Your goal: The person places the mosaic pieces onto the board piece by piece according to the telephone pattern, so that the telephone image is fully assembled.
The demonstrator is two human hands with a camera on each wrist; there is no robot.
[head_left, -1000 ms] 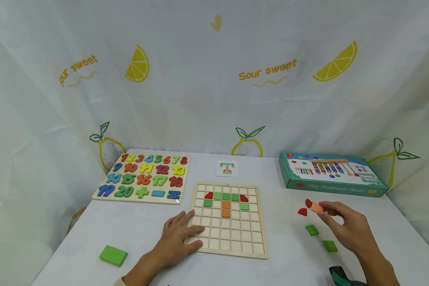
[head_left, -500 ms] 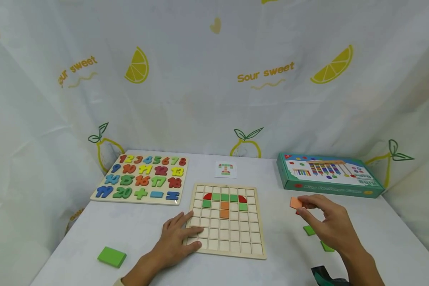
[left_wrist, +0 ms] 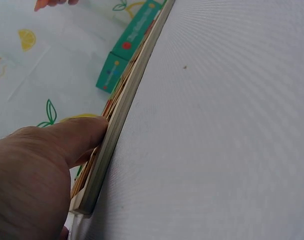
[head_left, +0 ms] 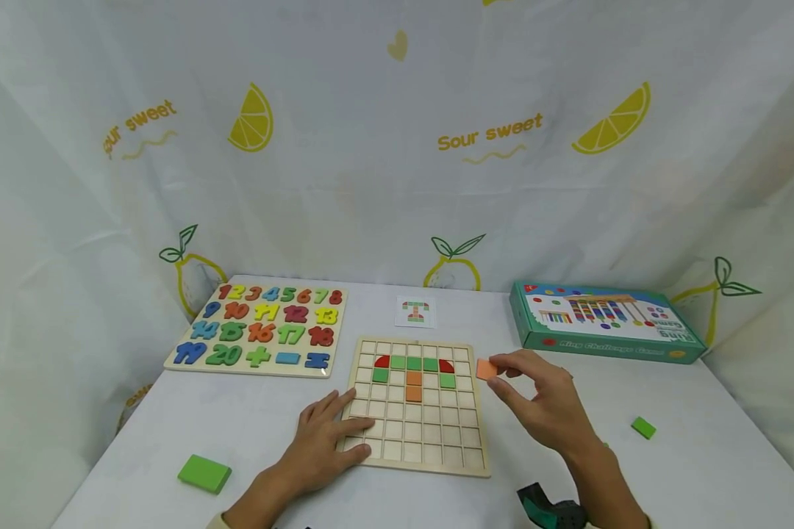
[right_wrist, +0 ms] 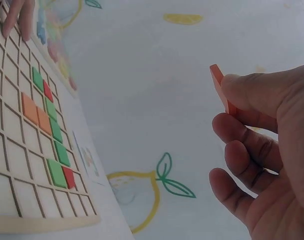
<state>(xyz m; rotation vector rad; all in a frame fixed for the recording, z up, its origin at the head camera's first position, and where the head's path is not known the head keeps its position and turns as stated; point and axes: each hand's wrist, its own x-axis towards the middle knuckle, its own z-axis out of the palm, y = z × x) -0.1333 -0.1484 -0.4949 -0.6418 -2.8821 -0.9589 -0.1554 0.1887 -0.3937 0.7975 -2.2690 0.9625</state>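
My right hand (head_left: 542, 402) pinches an orange square tile (head_left: 485, 369) between thumb and fingers, beside the right edge of a wooden grid board (head_left: 431, 433). In the right wrist view the tile (right_wrist: 222, 90) is seen nearly edge-on, with the other fingers curled below it. My left hand (head_left: 323, 447) lies with spread fingers on the board's left edge, its thumb (left_wrist: 84, 135) at the rim in the left wrist view. Set in the grid are several green squares (head_left: 413, 364), two orange squares (head_left: 413, 394) in a column, and two red quarter-circles (head_left: 382, 361) at the ends.
A small pattern card (head_left: 416, 312) lies behind the board. At the back left is a number puzzle (head_left: 278, 371), at the back right a green game box (head_left: 609, 345). A green block (head_left: 204, 474) lies front left, a green tile (head_left: 644, 427) to the right of my right forearm.
My right hand has carried the orange tile left, from the loose pieces to the board's right edge. The red loose pieces are now hidden behind it. My left hand stays in place.
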